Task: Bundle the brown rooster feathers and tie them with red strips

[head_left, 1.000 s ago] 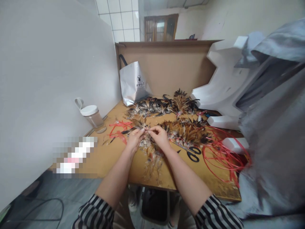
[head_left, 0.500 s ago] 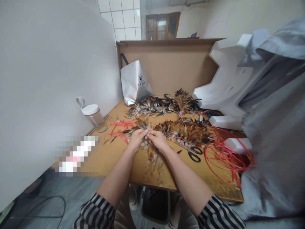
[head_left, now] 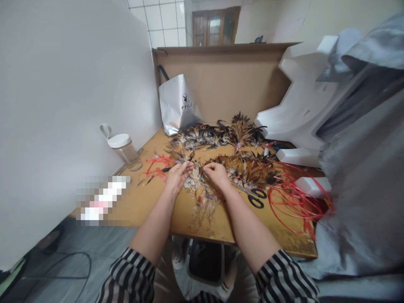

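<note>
Over the middle of the table, my left hand (head_left: 177, 176) has its thumb and fingers pinched together, with brown and dark feathers (head_left: 179, 156) showing at its fingertips. My right hand (head_left: 217, 173) is a short way to its right, fingers curled into a pinch; whatever they may hold is too small to make out. Beneath and between the hands lies a loose heap of pale and brown feathers (head_left: 202, 200). A long row of brown feather bundles (head_left: 252, 170) lies just beyond my right hand. Black-handled scissors (head_left: 256, 198) rest near my right forearm.
Darker feather bundles (head_left: 205, 136) lie at the back, before a silver bag (head_left: 176, 105). Red plastic strips (head_left: 293, 202) coil at the right beside white foam (head_left: 311, 187). More red strips (head_left: 158, 168) and a lidded jar (head_left: 124, 151) are at the left. Cardboard (head_left: 221, 80) stands behind.
My hands, which met at the fingertips over the feathers, have parted; the left has shifted slightly left and the right slightly right. The whole view has tilted a little.
</note>
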Tool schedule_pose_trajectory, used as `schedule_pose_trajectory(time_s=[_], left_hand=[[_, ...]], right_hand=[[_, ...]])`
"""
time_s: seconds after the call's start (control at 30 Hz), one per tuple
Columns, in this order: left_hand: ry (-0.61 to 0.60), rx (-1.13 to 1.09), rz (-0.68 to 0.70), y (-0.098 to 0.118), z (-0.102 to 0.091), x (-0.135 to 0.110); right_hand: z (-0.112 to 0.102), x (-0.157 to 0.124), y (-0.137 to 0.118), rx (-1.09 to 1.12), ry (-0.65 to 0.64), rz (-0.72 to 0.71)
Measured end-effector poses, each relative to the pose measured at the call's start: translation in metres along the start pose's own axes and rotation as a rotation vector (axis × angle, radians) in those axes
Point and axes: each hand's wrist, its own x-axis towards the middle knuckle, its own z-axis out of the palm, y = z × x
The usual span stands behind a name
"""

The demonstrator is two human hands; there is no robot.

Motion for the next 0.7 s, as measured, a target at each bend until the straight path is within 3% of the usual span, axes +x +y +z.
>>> schedule_pose_trajectory(time_s=[0.17, 0.4, 0.7], left_hand=[[0.017, 0.015, -0.018, 0.000, -0.002, 0.001], [-0.023, 0.009, -0.046, -0.001, 0.001, 0.000], [-0.090, 0.020, -0.068, -0.006, -0.001, 0.000]], right_hand=[[-0.007, 0.000, 0.005, -0.229, -0.014, -0.001], [0.000, -0.010, -0.006, -0.538, -0.072, 0.035], [0.016, -0.007, -0.006, -0.680, -0.041, 0.085]])
